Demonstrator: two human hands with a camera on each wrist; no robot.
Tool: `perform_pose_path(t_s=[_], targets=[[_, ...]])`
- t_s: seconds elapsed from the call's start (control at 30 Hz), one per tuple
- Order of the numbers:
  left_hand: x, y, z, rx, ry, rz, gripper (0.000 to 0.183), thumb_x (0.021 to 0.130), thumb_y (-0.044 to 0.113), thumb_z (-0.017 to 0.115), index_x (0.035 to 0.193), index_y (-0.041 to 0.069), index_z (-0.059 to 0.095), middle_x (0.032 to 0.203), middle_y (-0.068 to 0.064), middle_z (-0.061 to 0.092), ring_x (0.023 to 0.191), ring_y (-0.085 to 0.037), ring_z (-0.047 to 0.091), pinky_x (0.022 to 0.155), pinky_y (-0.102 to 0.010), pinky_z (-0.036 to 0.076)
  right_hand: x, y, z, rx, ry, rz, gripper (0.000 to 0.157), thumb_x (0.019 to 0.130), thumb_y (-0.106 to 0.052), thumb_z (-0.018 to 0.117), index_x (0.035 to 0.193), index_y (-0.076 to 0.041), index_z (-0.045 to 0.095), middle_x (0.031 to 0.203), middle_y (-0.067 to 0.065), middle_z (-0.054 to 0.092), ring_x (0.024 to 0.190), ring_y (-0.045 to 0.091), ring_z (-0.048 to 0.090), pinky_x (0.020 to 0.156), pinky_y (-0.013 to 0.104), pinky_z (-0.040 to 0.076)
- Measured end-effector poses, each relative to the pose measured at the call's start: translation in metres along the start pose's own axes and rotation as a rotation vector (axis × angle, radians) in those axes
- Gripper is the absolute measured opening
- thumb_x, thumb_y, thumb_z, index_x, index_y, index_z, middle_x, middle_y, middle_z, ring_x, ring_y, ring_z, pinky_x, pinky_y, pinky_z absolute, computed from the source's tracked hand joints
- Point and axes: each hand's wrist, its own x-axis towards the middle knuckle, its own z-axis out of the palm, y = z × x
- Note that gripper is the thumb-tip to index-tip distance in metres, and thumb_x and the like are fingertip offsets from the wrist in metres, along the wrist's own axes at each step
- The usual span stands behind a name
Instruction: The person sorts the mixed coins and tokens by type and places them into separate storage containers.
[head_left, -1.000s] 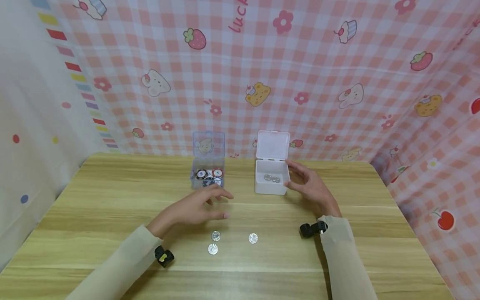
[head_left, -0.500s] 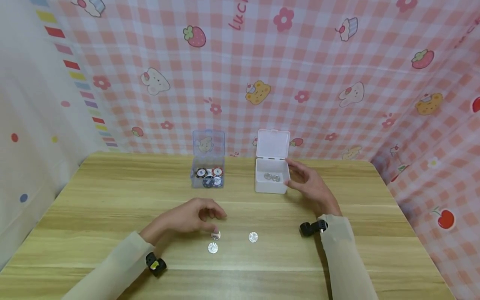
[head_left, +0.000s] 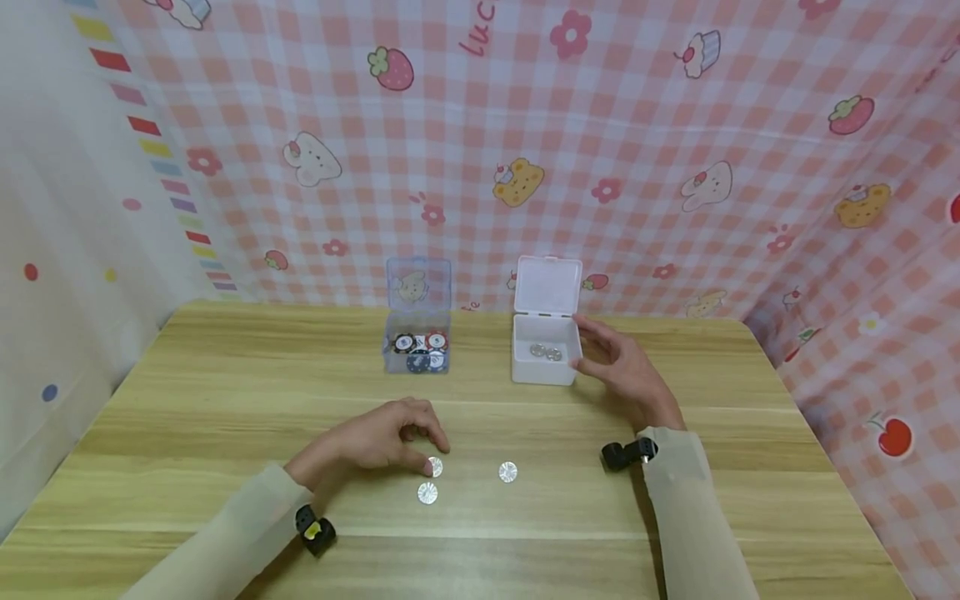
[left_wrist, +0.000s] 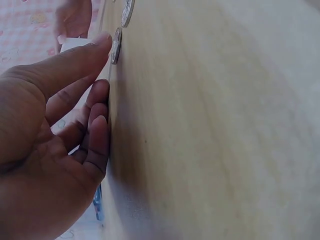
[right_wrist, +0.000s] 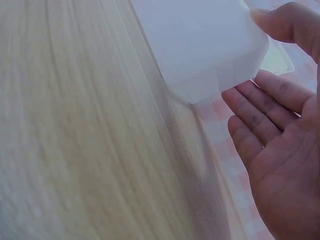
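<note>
In the head view my left hand is low over the table, its fingers bent. Its thumb tip is at the edge of a silver coin, partly covering it; the left wrist view shows this coin flat on the wood, the other fingers apart from it. A second silver coin lies just in front, a third coin farther right. My right hand holds the right side of an open white box, thumb at its front corner, fingers toward the back. Two silver coins lie inside.
Left of the white box stands a clear bluish box, lid raised, with several poker chips inside. Both boxes are near the back edge of the wooden table. A checked curtain hangs behind.
My left hand has come down and toward me from beside the bluish box, to the rear coin of the left pair. The right hand stays on the white box.
</note>
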Motion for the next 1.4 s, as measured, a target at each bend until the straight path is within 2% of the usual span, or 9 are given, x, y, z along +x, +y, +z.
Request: perform_pose_path(t_s=[0.13, 0.27, 0.5, 0.67, 0.83, 1.0, 1.13, 1.4], targets=[[0.002, -0.004, 0.003, 0.07, 0.011, 0.03, 0.023, 0.072, 0.022, 0.081, 0.093, 0.024, 0.071, 0.094, 0.004, 0.06, 0.093, -0.017, 0.045, 0.078, -0.029, 0.039, 0.005, 0.015, -0.001, -0.005, 0.013, -0.005, 0.067, 0.084, -0.018, 0.071, 0.143, -0.021, 0.039, 0.147, 0.001, 0.04, 0.136, 0.022, 0.035, 0.115, 0.046, 0.026], [0.003, 0.0, 0.005, 0.163, 0.03, 0.049, 0.02, 0.073, 0.022, 0.08, 0.091, 0.024, 0.071, 0.091, 0.006, 0.059, 0.093, -0.013, 0.047, 0.083, -0.029, 0.041, 0.005, 0.018, 0.0, -0.016, 0.022, -0.017, 0.066, 0.083, -0.023, 0.072, 0.142, -0.024, 0.041, 0.146, -0.003, 0.041, 0.135, 0.02, 0.037, 0.114, 0.045, 0.028], [0.004, 0.006, 0.007, 0.209, 0.05, 0.033, 0.016, 0.075, 0.021, 0.079, 0.088, 0.024, 0.07, 0.088, 0.007, 0.059, 0.093, -0.012, 0.048, 0.086, -0.03, 0.042, 0.005, 0.016, -0.001, -0.014, 0.022, -0.012, 0.067, 0.084, -0.022, 0.072, 0.142, -0.023, 0.041, 0.145, -0.001, 0.042, 0.137, 0.02, 0.035, 0.114, 0.044, 0.027], [0.007, 0.006, 0.008, 0.216, 0.055, 0.017, 0.015, 0.074, 0.024, 0.079, 0.086, 0.024, 0.07, 0.087, 0.008, 0.059, 0.092, -0.012, 0.049, 0.086, -0.03, 0.043, 0.002, 0.002, -0.002, 0.012, 0.006, 0.003, 0.067, 0.084, -0.014, 0.07, 0.144, -0.016, 0.039, 0.146, 0.006, 0.041, 0.138, 0.026, 0.032, 0.115, 0.046, 0.025], [0.008, 0.005, 0.007, 0.188, 0.056, 0.002, 0.014, 0.074, 0.022, 0.079, 0.083, 0.023, 0.068, 0.083, 0.006, 0.06, 0.087, -0.015, 0.05, 0.079, -0.029, 0.044, -0.003, -0.011, 0.0, 0.005, -0.001, 0.011, 0.068, 0.085, -0.012, 0.07, 0.144, -0.011, 0.037, 0.148, 0.01, 0.038, 0.138, 0.031, 0.031, 0.115, 0.049, 0.024], [0.01, 0.005, 0.005, 0.107, 0.057, -0.032, 0.013, 0.076, 0.019, 0.078, 0.08, 0.019, 0.067, 0.076, 0.006, 0.062, 0.075, -0.013, 0.054, 0.066, -0.023, 0.048, -0.005, -0.011, 0.001, -0.004, 0.001, 0.009, 0.067, 0.085, -0.011, 0.069, 0.144, -0.011, 0.037, 0.147, 0.011, 0.038, 0.138, 0.03, 0.032, 0.115, 0.049, 0.023], [0.011, 0.006, 0.004, 0.04, 0.042, -0.042, 0.013, 0.075, 0.015, 0.078, 0.078, 0.015, 0.066, 0.071, 0.003, 0.064, 0.064, -0.011, 0.056, 0.056, -0.022, 0.05, -0.005, -0.01, 0.001, -0.003, 0.005, 0.006, 0.067, 0.085, -0.011, 0.069, 0.144, -0.012, 0.038, 0.147, 0.01, 0.039, 0.138, 0.03, 0.032, 0.115, 0.049, 0.024], [0.011, 0.008, 0.003, -0.005, 0.048, -0.043, 0.008, 0.078, 0.01, 0.075, 0.078, 0.012, 0.068, 0.072, 0.003, 0.069, 0.062, -0.01, 0.06, 0.054, -0.022, 0.051, -0.006, -0.011, 0.001, 0.005, 0.005, 0.012, 0.067, 0.085, -0.01, 0.069, 0.144, -0.012, 0.037, 0.147, 0.01, 0.039, 0.138, 0.031, 0.031, 0.115, 0.049, 0.024]])
